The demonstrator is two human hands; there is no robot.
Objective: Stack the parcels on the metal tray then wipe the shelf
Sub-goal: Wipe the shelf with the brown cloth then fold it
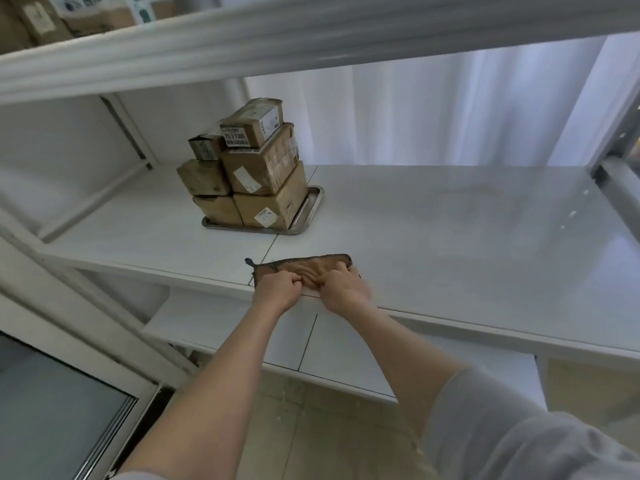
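The left hand (278,289) and the right hand (343,289) sit side by side at the front lip of the white shelf (450,220); both have their fingers curled down into the near edge of a brown fabric cloth with a dark stitched border (308,264), gathering it into folds between the knuckles; each hand grips the cloth and nothing else. The rest of the cloth lies flat on the shelf just beyond the fingers; its small hanging loop sticks out past the left hand.

Further beyond the hands and somewhat to the left, well apart from them, the brown cardboard parcels (258,168) stand stacked in two columns on the shallow metal tray (314,206); the stacking looks done, and wiping seems to be the step in hand.

The cloth looks soft, light and limp; it wrinkles wherever the fingers pull it, so a pinch at one edge would probably let the rest drag and fold over; a flat palm on its middle, or the whole cloth wadded in one hand, would likely push it better. The shelf surface appears smooth and hard with a slight sheen, so the cloth should slide easily; faint marks and small specks show far to the right of the right hand. The parcel stack looks tall for its tray; a wipe passing close could nudge it.
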